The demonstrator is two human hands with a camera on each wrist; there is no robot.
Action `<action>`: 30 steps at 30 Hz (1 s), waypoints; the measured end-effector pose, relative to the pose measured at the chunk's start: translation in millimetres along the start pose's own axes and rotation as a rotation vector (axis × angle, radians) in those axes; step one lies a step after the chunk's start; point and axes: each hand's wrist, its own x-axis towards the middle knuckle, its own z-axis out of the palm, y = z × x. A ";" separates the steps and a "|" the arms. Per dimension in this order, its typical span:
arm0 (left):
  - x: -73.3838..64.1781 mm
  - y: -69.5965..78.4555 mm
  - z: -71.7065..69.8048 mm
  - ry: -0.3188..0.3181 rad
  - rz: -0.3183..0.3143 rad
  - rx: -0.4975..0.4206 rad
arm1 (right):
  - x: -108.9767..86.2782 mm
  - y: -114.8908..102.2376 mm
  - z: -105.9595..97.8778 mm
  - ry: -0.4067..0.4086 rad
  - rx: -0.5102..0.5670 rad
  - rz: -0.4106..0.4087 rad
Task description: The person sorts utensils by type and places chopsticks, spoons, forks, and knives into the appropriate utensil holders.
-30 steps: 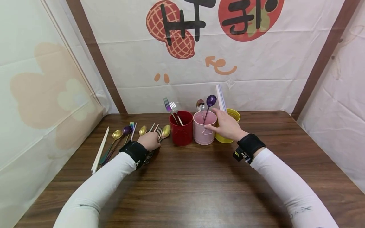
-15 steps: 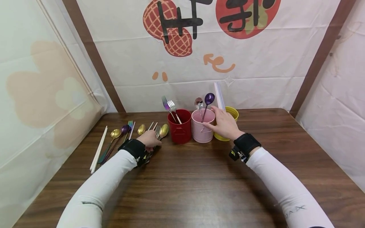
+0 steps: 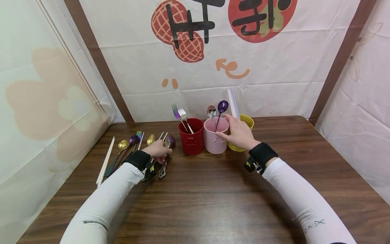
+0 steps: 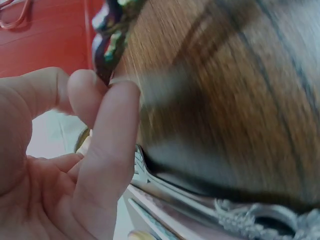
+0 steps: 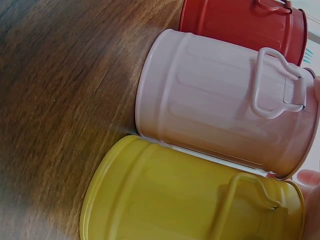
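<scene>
My left hand [image 3: 157, 149] pinches a spoon [image 3: 171, 141] between thumb and finger. The spoon's bowl looks purple from the head, and its ornate handle [image 4: 111, 37] shows iridescent purple and green in the left wrist view. Under that hand lies a silver fork [image 4: 187, 195] with an ornate handle, partly hidden. My right hand [image 3: 240, 133] holds the pink bucket [image 3: 215, 144] at its rim, thumb in front and fingers on the right side. A silver spoon [image 3: 211, 111] and a purple spoon [image 3: 223, 106] stand in that bucket.
Left of the pink bucket is a red bucket [image 3: 192, 144] with two forks [image 3: 179, 115]. A yellow bucket [image 3: 236, 147] with pale sticks [image 3: 233, 103] stands to its right. White chopsticks [image 3: 105, 161], a gold spoon [image 3: 123, 145] and several other utensils lie at the left.
The spoon by my left hand has shifted slightly left and tilted; its bowl looked gold and now looks purple. The right hand keeps its place at the pink bucket. The head view shifted slightly.
</scene>
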 end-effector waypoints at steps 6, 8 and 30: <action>-6.1 5.2 -0.9 0.022 0.024 -0.177 | -1.0 -0.2 0.2 -0.011 0.012 0.003; -6.6 6.1 -3.5 0.063 0.057 -0.265 | -0.8 0.0 -0.2 -0.013 0.014 0.002; -39.8 77.8 -55.3 0.755 0.635 -0.799 | -0.4 -2.8 -3.7 -0.016 0.024 -0.011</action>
